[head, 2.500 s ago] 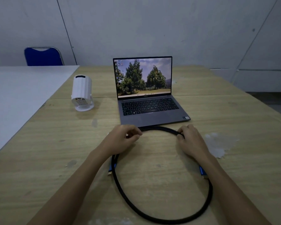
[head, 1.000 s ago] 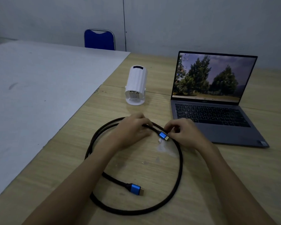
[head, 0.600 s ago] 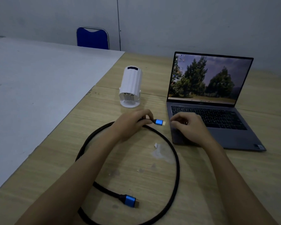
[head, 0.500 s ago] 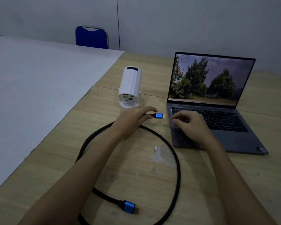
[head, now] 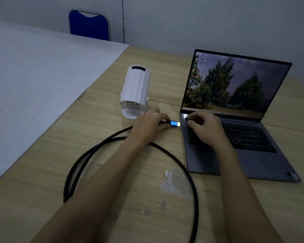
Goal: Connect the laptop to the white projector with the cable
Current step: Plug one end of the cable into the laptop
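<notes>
Black cable (head: 194,199) loops wide across the wooden counter (head: 42,190) nearest us, running under both forearms and off the bottom edge. Just inside the loop sits a pale scuffed patch (head: 175,185) on the wood. Up ahead, the left hand (head: 147,126) has its fingers (head: 162,120) pinched shut on the cable right behind the blue plug (head: 174,124), and that plug's metal tip points at the left side of the laptop (head: 239,137), close to it but not touching. The right hand (head: 205,128) rests on the laptop's keyboard near the left corner, fingers curled, gripping nothing. Just beyond the left hand stands the white projector (head: 136,90), grille facing us. Laptop lid is up, trees on screen. Far back, a white sheet (head: 33,76) and a blue chair (head: 89,25).
</notes>
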